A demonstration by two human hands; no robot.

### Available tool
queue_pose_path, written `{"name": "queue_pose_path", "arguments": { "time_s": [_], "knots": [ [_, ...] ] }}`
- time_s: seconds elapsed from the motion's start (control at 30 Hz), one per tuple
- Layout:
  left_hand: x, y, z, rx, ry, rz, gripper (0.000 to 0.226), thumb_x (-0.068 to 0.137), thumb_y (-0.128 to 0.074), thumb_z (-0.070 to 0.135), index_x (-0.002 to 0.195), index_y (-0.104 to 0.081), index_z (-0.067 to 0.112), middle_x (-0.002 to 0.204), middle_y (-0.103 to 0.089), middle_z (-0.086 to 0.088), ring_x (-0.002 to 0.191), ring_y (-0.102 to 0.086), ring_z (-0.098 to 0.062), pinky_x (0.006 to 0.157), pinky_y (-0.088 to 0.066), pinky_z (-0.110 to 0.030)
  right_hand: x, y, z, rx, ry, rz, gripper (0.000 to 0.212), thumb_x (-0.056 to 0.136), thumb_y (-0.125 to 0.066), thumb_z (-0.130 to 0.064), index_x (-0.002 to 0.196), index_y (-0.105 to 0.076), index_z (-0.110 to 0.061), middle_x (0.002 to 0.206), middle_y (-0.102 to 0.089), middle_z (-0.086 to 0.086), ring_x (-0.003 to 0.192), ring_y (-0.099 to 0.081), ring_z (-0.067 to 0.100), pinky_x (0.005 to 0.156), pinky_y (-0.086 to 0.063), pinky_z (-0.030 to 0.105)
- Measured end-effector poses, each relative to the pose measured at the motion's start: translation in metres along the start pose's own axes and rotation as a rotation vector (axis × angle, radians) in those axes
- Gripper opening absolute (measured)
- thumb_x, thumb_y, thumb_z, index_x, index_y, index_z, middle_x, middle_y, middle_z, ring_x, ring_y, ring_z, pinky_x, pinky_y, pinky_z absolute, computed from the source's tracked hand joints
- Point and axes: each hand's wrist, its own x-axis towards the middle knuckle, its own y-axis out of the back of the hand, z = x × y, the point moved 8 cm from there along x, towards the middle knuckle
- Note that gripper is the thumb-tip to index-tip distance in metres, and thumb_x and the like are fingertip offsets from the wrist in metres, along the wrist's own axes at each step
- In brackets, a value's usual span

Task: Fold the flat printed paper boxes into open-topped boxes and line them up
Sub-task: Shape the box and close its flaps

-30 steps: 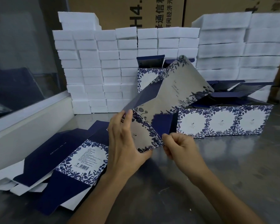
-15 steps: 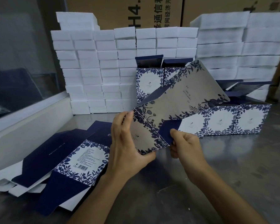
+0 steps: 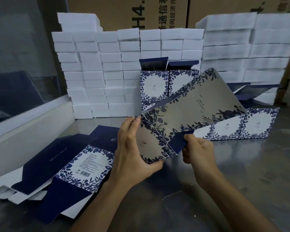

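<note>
Brushed steel tabletop (image 3: pixel 241 190) is spreading out dull and faintly scuffed under both forearms. Nearest on the left, the stack of flat boxes (image 3: pixel 77 166) is lying fanned, navy flaps and white undersides showing round a floral panel with a barcode. Just above it the left hand (image 3: pixel 134 148) is gripping the box blank (image 3: pixel 187 118), thumb under the lower edge and fingertips curled over the top corner. The right hand (image 3: pixel 197 151) is pinching the navy flap (image 3: pixel 179 141) between thumb and curled fingers. Compared with a second ago, the blank is tipping lower and further right, now covering more of the finished row, and the flap is bending away from the panel; I judge the bottom closure is just starting, with the sleeve not yet squared. The card is looking thin, glossy and sharply creased, catching grey light across its blue flower print. Beyond it, the folded boxes (image 3: pixel 256 124) are standing in a row, touching side to side, with two more (image 3: pixel 154 86) upright behind, tops open. Farthest back, white foam blocks (image 3: pixel 94 67) are sitting stacked brick-like against brown cartons (image 3: pixel 124 12).
</note>
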Motion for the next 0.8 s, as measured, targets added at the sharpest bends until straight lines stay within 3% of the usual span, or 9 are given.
{"name": "queue_pose_path", "arguments": {
  "time_s": [0.2,0.4,0.5,0.57,0.63,0.73,0.8],
  "knots": [
    [-0.001,0.001,-0.001,-0.041,-0.014,-0.028,0.127,0.057,-0.091,0.045,0.151,-0.010,0.020,0.154,-0.020,-0.002,0.145,-0.030,-0.024,0.116,-0.028,-0.022,0.004,0.007,0.008,0.133,-0.082,0.053,0.061,0.103,-0.051,-0.030,0.046,-0.029,-0.025,0.045,-0.026,-0.005,0.039,-0.019,0.011,0.039,-0.020,0.022],
    [-0.003,-0.003,-0.005,-0.047,0.024,-0.085,0.128,0.058,-0.089,0.053,0.152,-0.006,0.026,0.154,-0.020,-0.003,0.144,-0.030,-0.021,0.113,-0.026,-0.014,0.010,0.017,0.013,0.101,-0.112,0.094,0.049,0.099,-0.046,-0.014,0.053,-0.030,-0.019,0.045,-0.029,-0.003,0.043,-0.020,0.013,0.042,-0.020,0.025],
    [-0.003,-0.004,-0.005,-0.049,0.060,-0.066,0.129,0.057,-0.089,0.053,0.152,-0.006,0.027,0.154,-0.021,-0.003,0.144,-0.031,-0.021,0.114,-0.031,-0.022,0.005,0.015,0.004,0.089,-0.044,0.098,0.047,0.103,-0.048,-0.021,0.058,-0.038,-0.015,0.050,-0.038,0.001,0.047,-0.031,0.015,0.045,-0.028,0.025],
    [-0.003,-0.005,-0.006,-0.098,0.120,-0.039,0.129,0.055,-0.089,0.055,0.152,-0.007,0.028,0.154,-0.022,-0.001,0.144,-0.031,-0.019,0.114,-0.036,-0.031,-0.001,0.007,-0.007,0.077,0.020,0.069,0.039,0.105,-0.046,-0.033,0.074,-0.052,-0.010,0.067,-0.056,0.006,0.059,-0.051,0.018,0.055,-0.043,0.030],
    [-0.002,-0.005,-0.009,-0.186,0.205,-0.009,0.132,0.052,-0.090,0.056,0.151,-0.006,0.034,0.153,-0.022,0.006,0.144,-0.030,-0.012,0.115,-0.034,-0.025,-0.009,-0.007,-0.015,0.051,0.059,0.004,0.033,0.102,-0.045,-0.042,0.096,-0.057,-0.012,0.092,-0.067,0.003,0.082,-0.065,0.017,0.073,-0.054,0.040],
    [-0.002,-0.007,-0.015,-0.319,0.320,0.019,0.127,0.053,-0.091,0.052,0.149,-0.010,0.037,0.151,-0.027,0.007,0.141,-0.034,-0.006,0.110,-0.035,-0.016,-0.019,-0.024,-0.018,0.004,0.108,-0.126,0.039,0.091,-0.049,-0.060,0.114,-0.054,-0.029,0.118,-0.064,-0.005,0.105,-0.062,0.006,0.092,-0.053,0.044],
    [-0.002,-0.007,-0.019,-0.401,0.401,0.044,0.107,0.061,-0.084,0.053,0.147,-0.023,0.030,0.144,-0.038,0.003,0.132,-0.045,-0.007,0.105,-0.044,-0.022,-0.022,-0.032,-0.016,0.016,0.095,-0.195,0.050,0.086,-0.052,-0.070,0.125,-0.050,-0.039,0.126,-0.060,-0.014,0.105,-0.059,-0.009,0.099,-0.050,0.041]
  ]
}}
